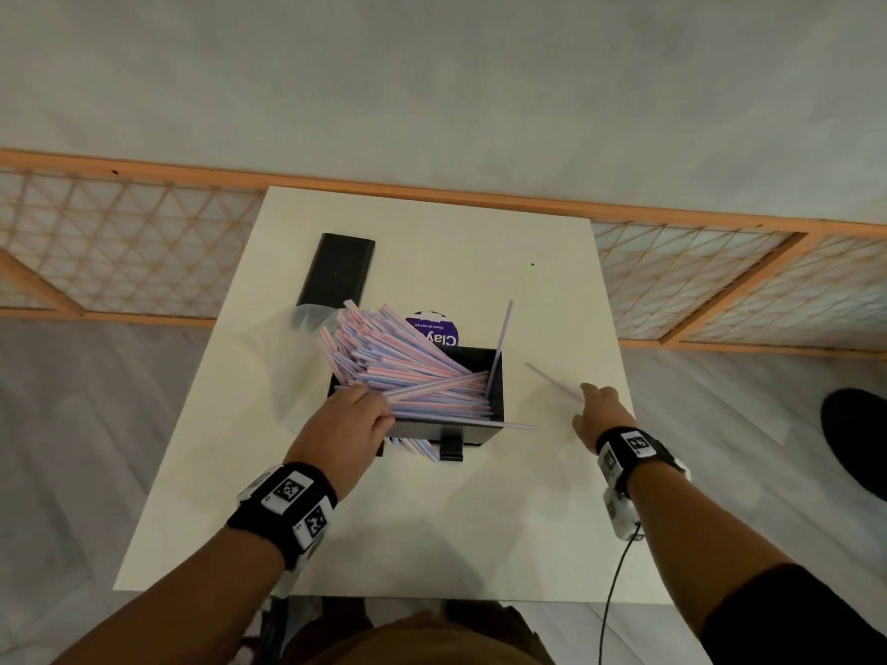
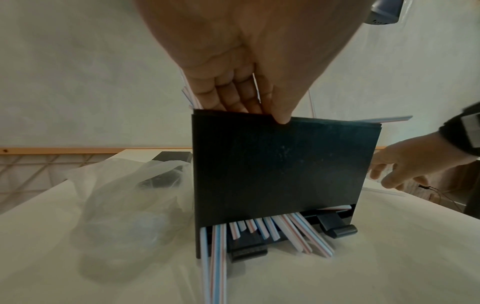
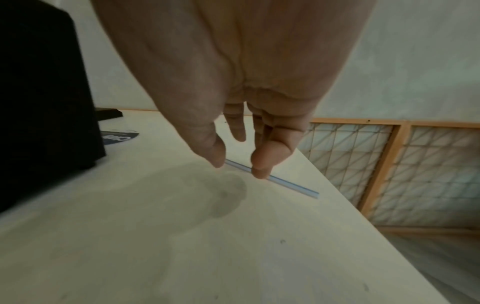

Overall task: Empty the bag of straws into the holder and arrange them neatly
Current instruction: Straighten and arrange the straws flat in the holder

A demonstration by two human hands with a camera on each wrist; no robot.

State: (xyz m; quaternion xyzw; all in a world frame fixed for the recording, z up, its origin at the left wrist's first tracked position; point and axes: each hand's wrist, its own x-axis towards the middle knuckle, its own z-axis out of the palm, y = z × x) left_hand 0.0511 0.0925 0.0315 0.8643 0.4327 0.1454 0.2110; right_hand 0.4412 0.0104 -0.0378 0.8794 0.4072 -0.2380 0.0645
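Straws (image 1: 408, 367): we see a loose pink-and-blue striped heap in the open top of the holder, fanned up and out over its far-left rim; several ends poke out of the slot at its base (image 2: 262, 230).
Holder (image 1: 494, 376): black box, upright near the middle of the white table (image 1: 432, 520).
Stray straw (image 3: 285, 184): lies flat on the table, to the right of the holder and apart from it.
Left hand (image 1: 343, 424): we note fingers curled over the holder's near-left rim into the straws, thumb (image 2: 281, 115) pressed on the front panel.
Right hand (image 1: 600, 410): reaches toward the stray straw; thumb and fingers (image 3: 262, 164) parted, just above it; we cannot tell if they touch.
Bag (image 2: 135, 191): clear plastic, crumpled, just left of the holder.
Lid (image 1: 338, 271): black flat piece, farther back.
Purple disc (image 1: 434, 328): behind the holder, partly hidden.
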